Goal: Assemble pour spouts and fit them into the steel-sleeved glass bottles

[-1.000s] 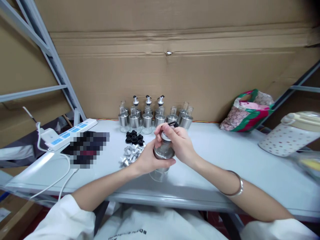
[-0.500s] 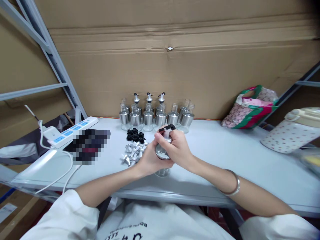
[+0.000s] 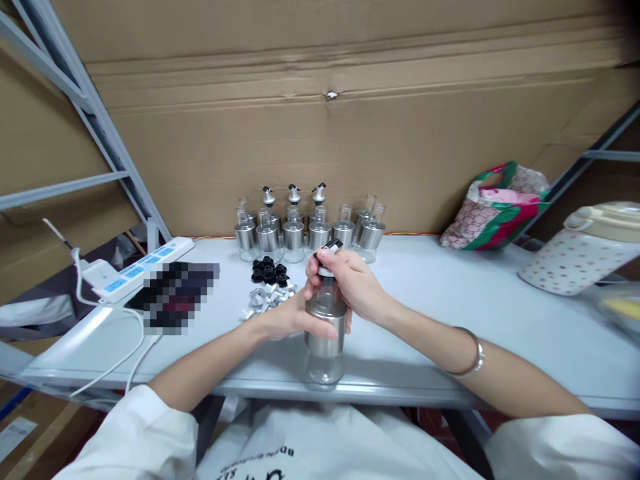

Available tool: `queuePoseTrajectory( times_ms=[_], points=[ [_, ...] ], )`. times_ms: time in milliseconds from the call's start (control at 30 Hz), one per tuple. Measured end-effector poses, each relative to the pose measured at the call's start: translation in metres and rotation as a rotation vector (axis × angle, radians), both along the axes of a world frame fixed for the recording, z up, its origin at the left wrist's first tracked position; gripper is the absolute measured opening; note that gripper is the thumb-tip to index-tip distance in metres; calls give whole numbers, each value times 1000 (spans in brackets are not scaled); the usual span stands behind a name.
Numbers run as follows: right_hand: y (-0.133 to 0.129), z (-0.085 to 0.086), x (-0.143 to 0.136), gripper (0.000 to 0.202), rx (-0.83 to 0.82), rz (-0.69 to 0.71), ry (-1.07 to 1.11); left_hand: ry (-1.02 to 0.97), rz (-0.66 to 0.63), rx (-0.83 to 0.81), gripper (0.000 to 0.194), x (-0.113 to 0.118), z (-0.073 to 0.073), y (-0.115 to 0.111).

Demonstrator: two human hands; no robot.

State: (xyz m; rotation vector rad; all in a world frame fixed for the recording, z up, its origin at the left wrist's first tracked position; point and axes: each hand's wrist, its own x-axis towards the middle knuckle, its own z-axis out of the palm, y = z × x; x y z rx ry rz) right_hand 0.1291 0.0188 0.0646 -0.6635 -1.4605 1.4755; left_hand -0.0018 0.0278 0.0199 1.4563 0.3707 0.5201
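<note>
A glass bottle (image 3: 325,363) with a metal band round its middle stands near the front edge of the table. My left hand (image 3: 295,317) is wrapped round its body, thumb across the band. On the bottle's neck sits a silver pourer spout (image 3: 327,263) with a black flip lid; my right hand (image 3: 353,277) is closed round it from the right. Just left of my hands lie a heap of silver spout parts (image 3: 267,297) and a cluster of black stoppers (image 3: 270,270). The fingertips behind the bottle are partly hidden.
Behind, several banded bottles (image 3: 293,235) stand in rows, three with pourer spouts. A power strip (image 3: 145,267) with cables and a blurred dark object (image 3: 175,297) lie left. At right are a patterned bag (image 3: 495,210) and a dotted jug (image 3: 575,257). Cardboard (image 3: 330,147) walls the back.
The bottle has come lower and nearer, and now looks more upright, showing its full body. My left hand has shifted along it; my right hand stays at the spout.
</note>
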Motion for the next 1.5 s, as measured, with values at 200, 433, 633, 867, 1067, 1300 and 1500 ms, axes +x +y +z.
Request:
queuePoseTrajectory(
  times_ms=[200,433,633,867,1067,1300,1500],
  points=[
    [1,1,-2,37,-151,122,169,-72,-214,-302,49,-3,-4,3],
    [2,-1,-3,41,-31,-14,178,-96,-22,-201,45,2,0,-4],
    [-3,-7,-1,39,324,-177,31,-86,68,-89,39,2,-5,-3],
    [-4,-11,1,36,700,-346,-106,-1,99,42,44,0,-6,-3],
    [-6,-5,3,33,960,-413,-177,106,157,226,41,-1,-1,-5],
    [-16,9,4,49,583,-337,-309,158,120,284,36,-1,0,-6],
    [-13,19,5,49,118,-166,-188,109,71,307,30,3,4,-7]
  ],
)
